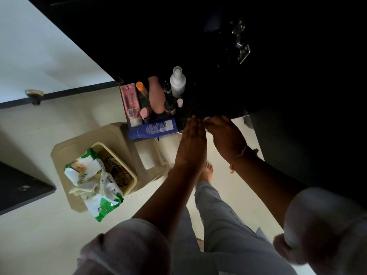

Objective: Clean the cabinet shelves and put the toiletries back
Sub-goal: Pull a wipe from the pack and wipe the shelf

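Observation:
Several toiletries stand on a dark shelf surface (218, 104): a pink tube (131, 102), an orange-capped bottle (141, 88), a pink bottle (156, 94), a white spray bottle (177, 81) and a blue lotion bottle (154, 128) lying along the front edge. My left hand (192, 139) is flat with its fingers together, held at the shelf's front edge right of the blue bottle. My right hand (224, 133) touches it from the right, fingers bent down onto the dark surface. A pale bit shows at its fingertips; what it is cannot be made out.
A beige plastic stool (119, 135) stands on the pale floor at the left, carrying a beige basket (130, 175) and a green-and-white wipes packet (93, 181). A dark cabinet door (19, 187) juts in at the far left. A metal hinge (241, 44) glints in the dark interior.

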A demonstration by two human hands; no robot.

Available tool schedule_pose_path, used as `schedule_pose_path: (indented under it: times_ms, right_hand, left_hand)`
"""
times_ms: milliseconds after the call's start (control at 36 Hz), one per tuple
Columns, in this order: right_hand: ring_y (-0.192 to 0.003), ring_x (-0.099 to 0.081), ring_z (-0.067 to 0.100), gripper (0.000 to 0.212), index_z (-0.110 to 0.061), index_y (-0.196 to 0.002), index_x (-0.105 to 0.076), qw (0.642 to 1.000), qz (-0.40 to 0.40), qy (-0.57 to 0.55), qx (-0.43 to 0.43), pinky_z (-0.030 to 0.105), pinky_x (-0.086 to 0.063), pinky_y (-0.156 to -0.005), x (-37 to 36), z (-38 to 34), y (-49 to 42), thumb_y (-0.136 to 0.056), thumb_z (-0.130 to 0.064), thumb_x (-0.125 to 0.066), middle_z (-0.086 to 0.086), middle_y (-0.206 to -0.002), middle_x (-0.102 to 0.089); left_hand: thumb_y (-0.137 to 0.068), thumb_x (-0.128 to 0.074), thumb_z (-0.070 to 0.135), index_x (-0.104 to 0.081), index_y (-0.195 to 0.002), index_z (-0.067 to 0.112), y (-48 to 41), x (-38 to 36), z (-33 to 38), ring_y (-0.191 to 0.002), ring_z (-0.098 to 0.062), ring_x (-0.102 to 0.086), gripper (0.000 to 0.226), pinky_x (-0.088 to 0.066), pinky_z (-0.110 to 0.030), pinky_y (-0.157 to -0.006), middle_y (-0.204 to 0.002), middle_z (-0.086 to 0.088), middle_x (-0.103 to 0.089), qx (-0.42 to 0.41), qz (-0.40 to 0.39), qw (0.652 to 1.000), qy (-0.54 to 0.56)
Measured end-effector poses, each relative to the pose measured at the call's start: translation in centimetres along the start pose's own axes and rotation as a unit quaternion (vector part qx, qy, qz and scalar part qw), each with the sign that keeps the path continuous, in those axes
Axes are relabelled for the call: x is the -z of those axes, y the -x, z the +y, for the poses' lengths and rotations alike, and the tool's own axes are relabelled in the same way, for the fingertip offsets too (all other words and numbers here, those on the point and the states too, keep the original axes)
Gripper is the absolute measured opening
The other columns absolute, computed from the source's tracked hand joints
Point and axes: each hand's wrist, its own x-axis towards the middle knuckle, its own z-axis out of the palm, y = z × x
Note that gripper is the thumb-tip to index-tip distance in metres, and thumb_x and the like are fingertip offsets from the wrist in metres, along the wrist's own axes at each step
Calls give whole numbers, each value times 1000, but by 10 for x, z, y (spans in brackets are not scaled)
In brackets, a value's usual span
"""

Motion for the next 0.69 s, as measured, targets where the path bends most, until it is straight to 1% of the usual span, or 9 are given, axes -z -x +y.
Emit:
schedule_pose_path:
  times_ms: [83, 139, 250, 278, 333, 389, 556, 611, 694]
  right_hand:
    - [-96, -67, 27, 30, -9, -100, -75, 998, -11, -40, -36, 26, -48, -88, 4, -7, 6, -80, 3, -57, 7, -103, -72]
    - [-99, -66, 23, 27, -8, -104, -73, 996, 3, -54, -69, 25, -46, -91, 7, -6, -6, -83, 0, -58, 8, -107, -71]
    - [-87, -58, -19, 17, -15, -105, -71, 976, 58, -118, -174, 5, -42, -84, 15, -2, -60, -92, -19, -62, -4, -101, -70]
    - [-89, -59, -15, 18, -13, -107, -71, 978, 67, -86, -175, 7, -43, -83, 16, 3, -77, -93, -21, -62, -3, -101, -70]
    - [-106, -63, 12, 23, -15, -111, -71, 983, 67, -48, -162, 23, -47, -91, 16, 9, -106, -93, -21, -59, 6, -114, -67]
    - [-115, -58, 25, 28, -19, -119, -68, 989, 13, 2, -146, 30, -45, -95, 16, 12, -126, -96, -21, -52, 10, -127, -61]
    - [-119, -53, 29, 31, -14, -121, -65, 991, -51, 29, -123, 32, -42, -95, -1, -3, -130, -97, -17, -44, 10, -129, -58]
    - [-117, -50, 31, 36, -14, -122, -62, 991, -67, 46, -102, 36, -42, -93, -6, -12, -110, -94, -5, -40, 11, -127, -56]
    - [-115, -50, 28, 39, -17, -122, -62, 995, -65, 41, -65, 38, -45, -91, -7, -17, -73, -92, -4, -42, 7, -125, -57]
  left_hand:
    - [-83, -15, 3, -23, -146, -11, 3, 5, 2, -145, -39, -21, 65, -16, -39, -120, -153, -30, -22, -6, -21, 1000, -13]
    - [-83, -16, 1, -25, -145, -12, 2, 6, 2, -144, -39, -23, 64, -16, -39, -120, -152, -31, -24, -4, -16, 1000, -26]
    - [-92, -33, -2, -18, -148, -10, 4, 2, -2, -146, -37, -17, 59, -14, -39, -121, -155, -28, -19, 24, -30, 999, -21]
    - [-92, -33, -1, -17, -148, -9, 5, 1, -2, -146, -37, -16, 59, -14, -39, -121, -155, -28, -19, 30, -31, 999, -16]
    - [-92, -32, 0, -20, -147, -9, 8, -1, -3, -146, -37, -19, 58, -16, -39, -121, -154, -28, -22, 32, -16, 999, -9]
    - [-94, -41, 1, -17, -148, -8, 13, -3, -3, -147, -35, -16, 60, -14, -37, -121, -156, -27, -19, 34, -26, 999, -7]
    - [-89, -59, 4, -20, -148, -9, 33, -7, -5, -146, -36, -19, 72, -16, -37, -120, -155, -27, -20, 44, -25, 999, 0]
    - [-88, -60, 5, -22, -147, -9, 39, -8, -5, -146, -36, -18, 72, -13, -36, -119, -155, -27, -21, 44, -30, 999, 3]
    - [-91, -57, 8, -19, -149, -8, 47, -9, -7, -148, -34, -13, 71, -3, -31, -118, -156, -25, -18, 44, -50, 998, 2]
